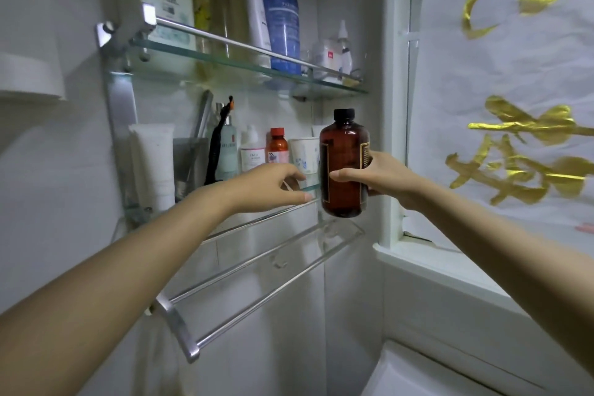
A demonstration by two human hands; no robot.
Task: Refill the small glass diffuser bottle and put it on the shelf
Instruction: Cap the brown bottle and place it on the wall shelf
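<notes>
My right hand (382,178) grips a tall amber refill bottle (344,164) with a black cap, held upright just off the right end of the lower glass shelf (313,186). My left hand (273,185) reaches to that shelf's front edge, fingers curled near the rail; I cannot tell whether it holds anything. No small glass diffuser bottle can be made out. A small orange bottle with a red cap (277,146) and a white paper cup (303,154) stand on the shelf just behind my left hand.
The upper glass shelf (244,66) carries a blue pump bottle (283,29) and white containers. A white tube (152,164), a razor (218,141) and small bottles fill the lower shelf. A metal towel rail (257,270) hangs below. A window ledge (450,273) lies right.
</notes>
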